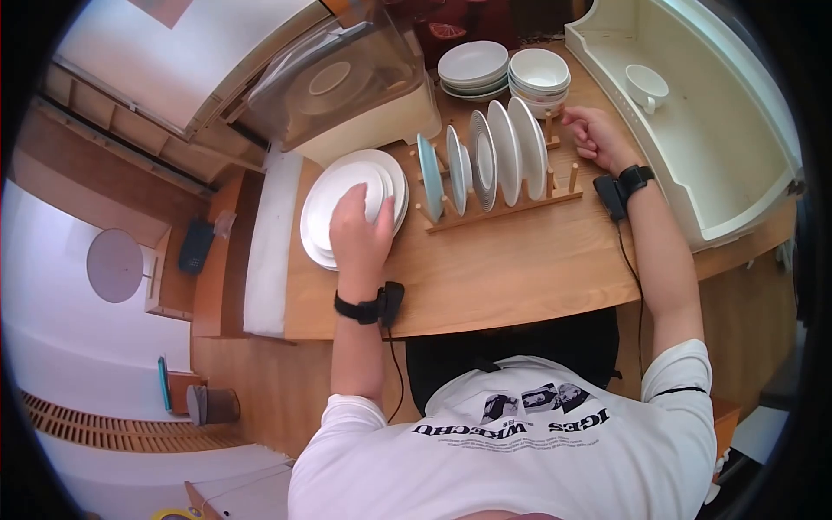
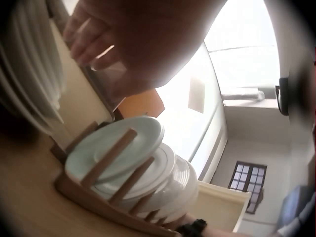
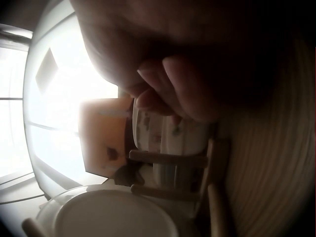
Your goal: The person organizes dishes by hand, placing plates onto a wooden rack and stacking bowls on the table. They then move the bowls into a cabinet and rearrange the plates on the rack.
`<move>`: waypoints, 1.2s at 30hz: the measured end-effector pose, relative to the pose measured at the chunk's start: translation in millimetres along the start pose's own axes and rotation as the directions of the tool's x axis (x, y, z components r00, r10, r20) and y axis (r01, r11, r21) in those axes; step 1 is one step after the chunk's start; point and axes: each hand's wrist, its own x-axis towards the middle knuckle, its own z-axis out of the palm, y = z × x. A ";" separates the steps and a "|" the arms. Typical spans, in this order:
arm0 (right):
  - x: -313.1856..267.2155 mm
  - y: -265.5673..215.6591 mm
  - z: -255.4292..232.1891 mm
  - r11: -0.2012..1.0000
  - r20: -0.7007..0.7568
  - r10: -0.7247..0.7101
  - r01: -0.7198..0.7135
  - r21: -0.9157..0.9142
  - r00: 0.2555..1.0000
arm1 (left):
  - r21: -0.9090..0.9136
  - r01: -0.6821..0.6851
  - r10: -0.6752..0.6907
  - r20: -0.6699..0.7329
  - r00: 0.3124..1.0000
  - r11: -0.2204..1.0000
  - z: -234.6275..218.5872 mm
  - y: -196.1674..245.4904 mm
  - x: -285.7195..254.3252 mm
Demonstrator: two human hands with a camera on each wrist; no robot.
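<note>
My left hand is over a stack of white plates at the left of the table, fingers slightly bent and thumb apart. Right of it, a wooden dish rack holds several plates on edge, with a light blue plate at its left end. Beyond the rack's right end, my right hand has its fingers loosely curled and holds nothing. Its fingertips point at a stack of bowls. In the right wrist view, patterned bowls show past the fingers and rack pegs.
Another stack of plates stands at the back, left of the bowls. A cream container with a clear lid is at the back left. On the right, a large cream tray holds a white cup.
</note>
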 end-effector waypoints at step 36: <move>-42.2 -45.4 33.1 0.921 0.046 -0.390 0.390 0.011 0.920 | 0.040 -0.043 0.057 -0.466 0.883 0.998 -34.3 35.5 49.3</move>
